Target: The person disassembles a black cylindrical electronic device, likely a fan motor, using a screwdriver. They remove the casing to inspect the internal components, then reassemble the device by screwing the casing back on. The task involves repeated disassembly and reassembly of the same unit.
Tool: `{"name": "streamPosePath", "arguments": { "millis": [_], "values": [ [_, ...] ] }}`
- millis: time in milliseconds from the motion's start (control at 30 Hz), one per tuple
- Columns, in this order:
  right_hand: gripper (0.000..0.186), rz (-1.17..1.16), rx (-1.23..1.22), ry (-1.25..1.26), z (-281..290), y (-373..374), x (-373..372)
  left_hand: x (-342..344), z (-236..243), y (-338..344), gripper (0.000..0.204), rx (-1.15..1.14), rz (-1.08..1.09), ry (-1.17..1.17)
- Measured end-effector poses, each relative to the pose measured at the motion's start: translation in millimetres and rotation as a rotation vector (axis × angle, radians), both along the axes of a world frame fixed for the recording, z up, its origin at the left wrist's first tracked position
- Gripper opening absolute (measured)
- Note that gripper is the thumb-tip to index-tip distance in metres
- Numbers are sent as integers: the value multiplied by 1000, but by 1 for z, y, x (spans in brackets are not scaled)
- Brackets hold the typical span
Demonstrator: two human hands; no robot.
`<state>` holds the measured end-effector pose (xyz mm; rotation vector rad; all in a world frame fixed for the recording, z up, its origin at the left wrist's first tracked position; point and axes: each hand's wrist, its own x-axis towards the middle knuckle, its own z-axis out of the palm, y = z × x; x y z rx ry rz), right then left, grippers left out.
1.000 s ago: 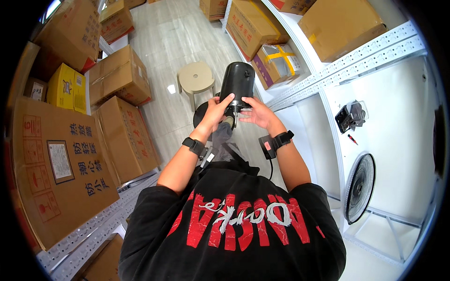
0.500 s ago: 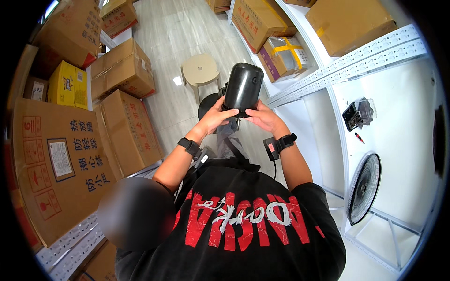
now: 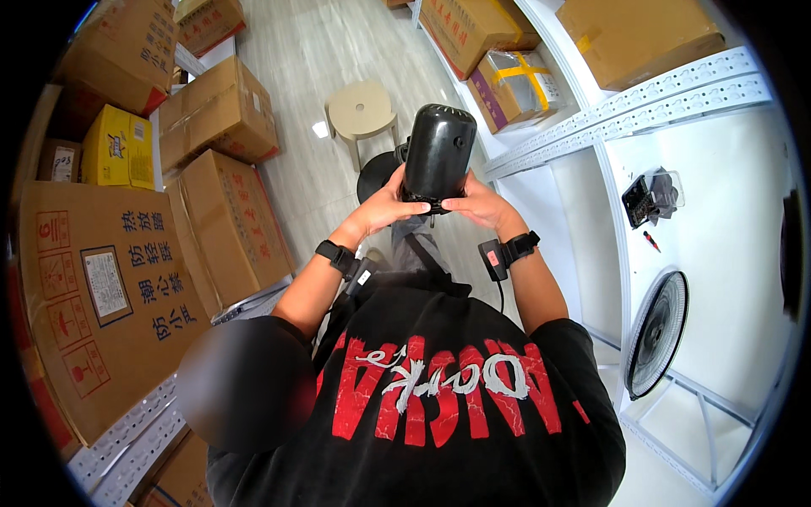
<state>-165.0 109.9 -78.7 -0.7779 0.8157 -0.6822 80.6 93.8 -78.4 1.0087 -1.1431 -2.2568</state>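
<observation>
Housing sat between your left hand and right hand, both closed round its near end; step looked like two-handed holding; next move likely needed even support.

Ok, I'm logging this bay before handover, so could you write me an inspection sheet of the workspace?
Surface: white shelf on the right.
Job's things: black cylindrical housing, held in front of the body.
Clutter: clear container with dark contents, small red-and-black tool and round black fan guard, all on the shelf side.
Hands: left hand and right hand grip the housing's near end.
Cables: black cable hanging from the right wrist device.
Surroundings: beige stool, cardboard boxes, pale floor.
</observation>
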Motion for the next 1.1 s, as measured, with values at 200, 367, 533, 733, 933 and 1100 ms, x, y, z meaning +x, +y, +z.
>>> {"name": "streamPosePath", "arguments": {
  "millis": [200, 367, 533, 733, 933, 1100],
  "values": [
    [101, 2, 2, 75, 3, 0, 1, -4, -13, 3, 109, -168, 41, 111],
    [97, -17, -14, 97, 5, -1, 1, -2, -3, -1, 100, -30, 51, 79],
    [95, 11, -144, 222, -4, -4, -3, -2, 6, -3, 91, -81, 67, 59],
    [101, -38, 62, 382, 19, -5, 1, -5, 6, -5, 87, -107, 112, 85],
    [124, -249, -288, 548, 50, -30, 22, -13, 2, 0, 79, -76, 208, 122],
    [141, -243, -410, 942, 37, -46, 44, -20, 1, 12, 68, 162, 264, 17]
  ]
}}
